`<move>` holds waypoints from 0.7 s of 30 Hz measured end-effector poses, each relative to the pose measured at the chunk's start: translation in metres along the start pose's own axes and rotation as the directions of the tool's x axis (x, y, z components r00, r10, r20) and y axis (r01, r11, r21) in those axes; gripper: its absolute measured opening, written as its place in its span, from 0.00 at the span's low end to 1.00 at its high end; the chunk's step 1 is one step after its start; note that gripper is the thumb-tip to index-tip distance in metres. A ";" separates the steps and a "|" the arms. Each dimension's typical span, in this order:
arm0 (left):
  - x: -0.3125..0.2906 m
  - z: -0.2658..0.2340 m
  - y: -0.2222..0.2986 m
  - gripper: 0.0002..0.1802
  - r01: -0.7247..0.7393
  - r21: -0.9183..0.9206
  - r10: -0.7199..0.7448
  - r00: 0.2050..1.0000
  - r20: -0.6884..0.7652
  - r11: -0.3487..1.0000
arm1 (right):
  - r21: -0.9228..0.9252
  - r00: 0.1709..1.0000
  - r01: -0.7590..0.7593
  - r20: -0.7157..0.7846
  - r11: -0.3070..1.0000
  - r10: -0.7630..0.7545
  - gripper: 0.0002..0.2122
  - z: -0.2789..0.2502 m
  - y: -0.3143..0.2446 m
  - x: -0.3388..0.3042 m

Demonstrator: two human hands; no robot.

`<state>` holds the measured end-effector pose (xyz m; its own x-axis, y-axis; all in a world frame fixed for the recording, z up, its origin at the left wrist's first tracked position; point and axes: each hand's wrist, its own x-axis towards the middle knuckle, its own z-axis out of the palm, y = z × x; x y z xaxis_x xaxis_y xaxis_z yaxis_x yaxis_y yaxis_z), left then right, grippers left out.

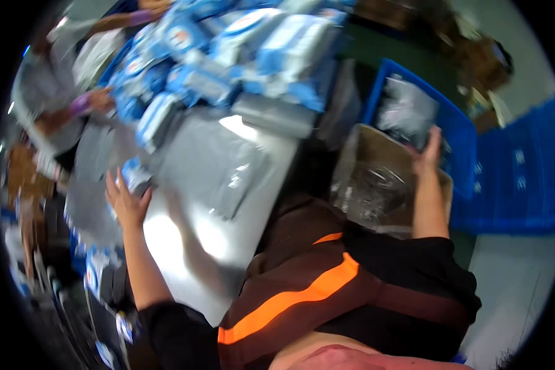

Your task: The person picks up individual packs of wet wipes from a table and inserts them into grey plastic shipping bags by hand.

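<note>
On the left, my left hand (128, 203) reaches over the metal tabletop with its fingers spread. A small blue-and-white packet (137, 172) lies at its fingertips; whether they touch it is blurred. Off to the right, my right hand (429, 155) has its thumb and fingers round the near edge of a filled grey plastic bag (407, 111). That bag is at the blue bin (459, 132), partly inside its rim. Flat grey plastic bags (197, 163) lie spread on the table between my hands.
Blue-and-white soft packs (240, 49) are heaped at the table's far side, beside a grey roll (274, 115). A cardboard box (376, 145) with clear film stands before the blue bin. Blue crates (515, 166) stand right. Another person's hand (98, 100) works at the heap.
</note>
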<state>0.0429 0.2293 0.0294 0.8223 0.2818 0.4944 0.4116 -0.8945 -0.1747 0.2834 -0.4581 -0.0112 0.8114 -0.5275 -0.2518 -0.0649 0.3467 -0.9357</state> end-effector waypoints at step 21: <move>-0.214 -0.080 0.129 0.46 0.210 -0.565 -0.260 0.966 -0.009 0.798 | 0.330 -0.582 0.774 0.707 0.540 0.402 0.52 0.222 0.135 -0.382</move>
<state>-0.1112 0.0257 -0.0306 0.6832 0.5015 0.5308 0.2790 -0.8510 0.4449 0.0935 -0.0369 0.0135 -0.0874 0.9946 -0.0554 0.7850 0.0345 -0.6186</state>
